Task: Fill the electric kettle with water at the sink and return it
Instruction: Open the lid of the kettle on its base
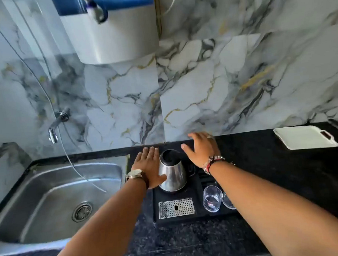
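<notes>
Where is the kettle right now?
In the head view, the kettle stands on the black tray, right of the sink, between both open hands.

My left grip (pixel 149 164) and right grip (pixel 201 147) flank the kettle (pixel 172 172), both spread flat. Wall tiles (pixel 202 98) block just beyond them. Left of my left grip, the sink (pixel 49 196) lies open. A glass (pixel 212 198) stands under my right forearm.

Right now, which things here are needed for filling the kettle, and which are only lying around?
Needed:
kettle
black tray it stands on
sink
wall tap
left hand, open beside the kettle
right hand, open behind it

Only lying around:
drinking glass
white tray
water purifier
</notes>
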{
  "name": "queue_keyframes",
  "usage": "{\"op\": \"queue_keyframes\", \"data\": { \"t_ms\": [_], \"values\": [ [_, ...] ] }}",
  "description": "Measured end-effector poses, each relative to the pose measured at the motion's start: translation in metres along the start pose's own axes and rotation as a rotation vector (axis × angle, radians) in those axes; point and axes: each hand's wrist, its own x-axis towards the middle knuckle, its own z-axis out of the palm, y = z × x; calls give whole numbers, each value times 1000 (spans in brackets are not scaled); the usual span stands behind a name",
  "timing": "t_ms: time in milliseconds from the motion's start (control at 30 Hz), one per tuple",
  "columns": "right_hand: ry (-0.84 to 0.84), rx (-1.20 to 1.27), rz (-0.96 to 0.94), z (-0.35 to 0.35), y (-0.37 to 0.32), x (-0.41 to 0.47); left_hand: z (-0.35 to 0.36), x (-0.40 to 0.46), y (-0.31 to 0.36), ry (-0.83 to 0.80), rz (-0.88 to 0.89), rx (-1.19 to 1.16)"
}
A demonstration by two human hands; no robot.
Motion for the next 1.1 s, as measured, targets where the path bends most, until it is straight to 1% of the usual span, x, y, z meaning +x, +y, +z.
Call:
{"op": "queue_keyframes", "data": {
  "t_ms": [67, 133, 233, 367, 500, 600, 733, 833, 900, 1000, 1100],
  "values": [
    [-35, -12, -14, 24, 4, 7, 14, 10, -1, -62, -35, 23],
    [-105, -32, -12, 49, 4, 8, 33, 16, -5, -85, -50, 75],
    [-177, -62, -4, 77, -2, 19, 46, 31, -9, -122, 4, 110],
    [-232, -81, 37, 100, -16, 25, 60, 41, -12, -132, 21, 56],
    [-227, -96, 119, 113, -23, 27, 69, 41, -15, -105, 14, 44],
    [-201, -91, 219, 112, -25, 27, 67, 39, -12, -105, 7, 38],
    [-129, -52, 277, 109, -30, 26, 64, 37, -14, -104, 18, 24],
    [-153, 18, 286, 108, -21, 29, 62, 38, -9, -130, 35, 17],
    [-104, 69, 293, 108, -31, 33, 58, 37, -23, -102, 52, 28],
    [-10, 287, 364, 111, -18, 30, 60, 38, -19, -129, 70, 23],
    [6, 497, 482, 110, -6, 29, 61, 39, -23, -137, 77, 21]
  ]
}}
